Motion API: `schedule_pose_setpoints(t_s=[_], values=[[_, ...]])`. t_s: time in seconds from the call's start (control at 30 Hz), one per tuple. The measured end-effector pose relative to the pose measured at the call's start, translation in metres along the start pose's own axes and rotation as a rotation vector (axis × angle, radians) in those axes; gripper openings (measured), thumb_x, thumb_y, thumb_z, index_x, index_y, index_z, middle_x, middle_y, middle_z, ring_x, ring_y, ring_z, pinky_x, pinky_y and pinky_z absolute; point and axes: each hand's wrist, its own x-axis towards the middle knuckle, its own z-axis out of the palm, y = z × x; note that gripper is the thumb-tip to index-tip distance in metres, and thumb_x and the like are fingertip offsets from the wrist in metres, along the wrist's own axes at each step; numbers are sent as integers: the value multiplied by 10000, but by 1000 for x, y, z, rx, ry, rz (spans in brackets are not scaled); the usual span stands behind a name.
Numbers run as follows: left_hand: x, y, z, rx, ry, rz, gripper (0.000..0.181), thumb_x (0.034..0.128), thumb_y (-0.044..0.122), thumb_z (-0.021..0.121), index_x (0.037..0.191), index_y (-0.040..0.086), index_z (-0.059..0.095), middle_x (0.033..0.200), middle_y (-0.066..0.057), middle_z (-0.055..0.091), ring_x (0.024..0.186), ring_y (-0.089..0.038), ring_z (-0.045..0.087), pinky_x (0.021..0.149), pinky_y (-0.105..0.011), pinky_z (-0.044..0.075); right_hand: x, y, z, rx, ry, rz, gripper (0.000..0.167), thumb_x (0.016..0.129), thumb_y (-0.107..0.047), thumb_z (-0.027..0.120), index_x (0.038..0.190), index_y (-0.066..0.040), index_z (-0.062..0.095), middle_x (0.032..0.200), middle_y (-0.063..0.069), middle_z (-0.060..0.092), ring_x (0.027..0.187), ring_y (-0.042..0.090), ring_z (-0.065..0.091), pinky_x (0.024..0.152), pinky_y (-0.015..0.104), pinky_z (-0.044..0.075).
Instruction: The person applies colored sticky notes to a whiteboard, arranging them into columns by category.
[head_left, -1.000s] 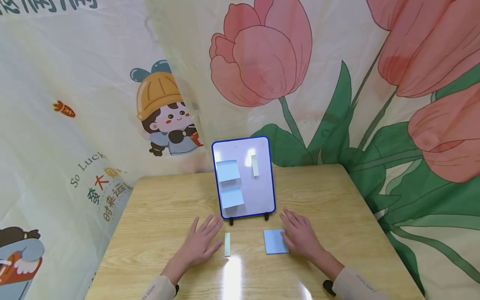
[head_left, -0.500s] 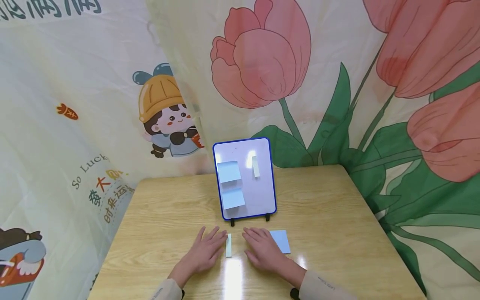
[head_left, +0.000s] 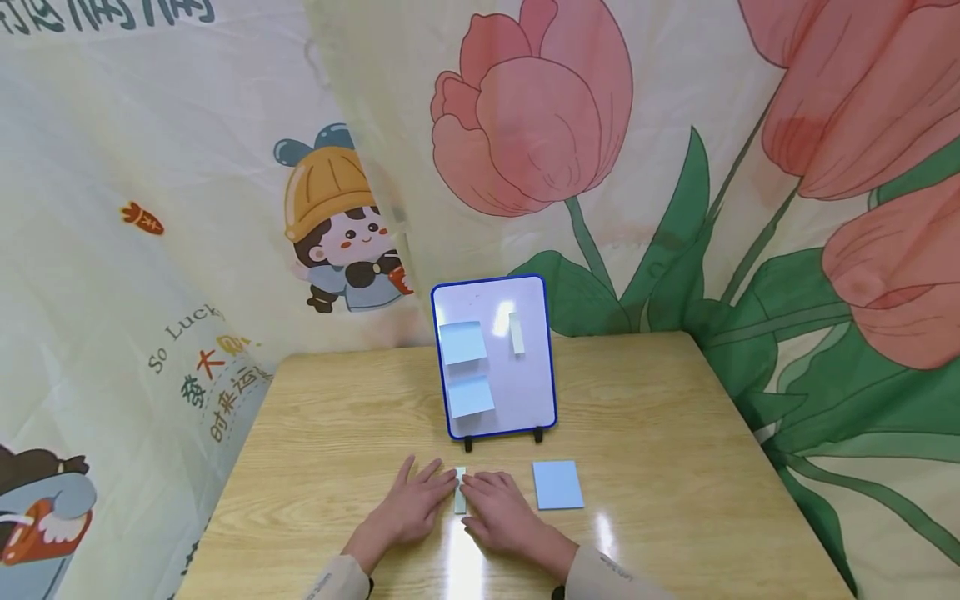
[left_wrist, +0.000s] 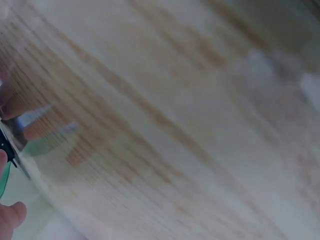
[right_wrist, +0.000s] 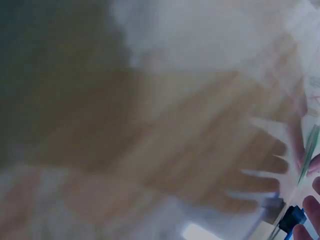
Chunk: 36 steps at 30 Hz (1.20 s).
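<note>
A narrow pale green pad of sticky notes (head_left: 461,502) lies on the table in front of the whiteboard. My left hand (head_left: 408,507) rests beside it on the left, its fingertips at the pad's upper left edge. From the right, my right hand (head_left: 504,515) reaches over the table with its fingertips at the pad's right edge. Fingers of both hands look extended. In the right wrist view the pad (right_wrist: 309,152) appears edge-on near the fingers (right_wrist: 311,207). A square blue sticky note pad (head_left: 558,485) lies right of the right hand, untouched.
A small blue-framed whiteboard (head_left: 517,400) stands on black feet behind the hands. Two light blue notes (head_left: 463,342) are stuck on its left side and a narrow pale strip (head_left: 517,333) at upper right. A printed cloth (head_left: 420,167) hangs behind the wooden table (head_left: 645,417).
My right hand has moved left, off the blue pad and over to the green pad. My left hand has shifted slightly right, to the green pad's edge.
</note>
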Motion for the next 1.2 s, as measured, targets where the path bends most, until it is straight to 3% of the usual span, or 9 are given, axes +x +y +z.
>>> schedule_pose_setpoints(t_s=[0.17, 0.37, 0.6, 0.87, 1.2], values=[[1, 1, -1, -20, 14, 7, 419, 1005, 205, 466, 1414, 186, 557, 1463, 13, 548, 1406, -302, 440, 1137, -689, 195, 5, -2, 5, -4, -17, 1, 561, 887, -419, 691, 1331, -86, 615, 1345, 37, 640, 1223, 219, 577, 996, 414, 436], [0, 1, 0, -17, 46, 32, 422, 975, 200, 526, 1392, 169, 579, 1432, 0, 578, 1373, -318, 476, 1106, -691, 231, 14, -3, 3, -29, -105, 46, 557, 886, -437, 690, 1317, -89, 631, 1346, 27, 638, 1203, 194, 580, 995, 411, 434], [0, 3, -1, -5, 31, 11, 408, 993, 213, 504, 1393, 178, 579, 1448, 12, 563, 1386, -308, 463, 1125, -692, 220, 24, -4, 0, -88, -178, 62, 437, 841, -547, 707, 1017, -147, 727, 1295, -8, 662, 1175, 183, 590, 998, 422, 434], [1, 4, -3, -18, 45, 2, 414, 989, 231, 518, 1392, 158, 579, 1444, -6, 566, 1370, -325, 479, 1109, -710, 220, 29, -10, 0, -121, -183, 72, 438, 792, -546, 757, 923, -129, 732, 1191, -26, 666, 1093, 167, 588, 966, 381, 442], [2, 5, -5, -49, 12, -22, 435, 994, 293, 523, 1406, 159, 564, 1460, -9, 550, 1389, -320, 459, 1123, -706, 207, 34, -11, -4, -147, -223, 75, 364, 842, -445, 749, 1019, -127, 747, 1168, -39, 672, 1095, 161, 595, 1020, 391, 434]])
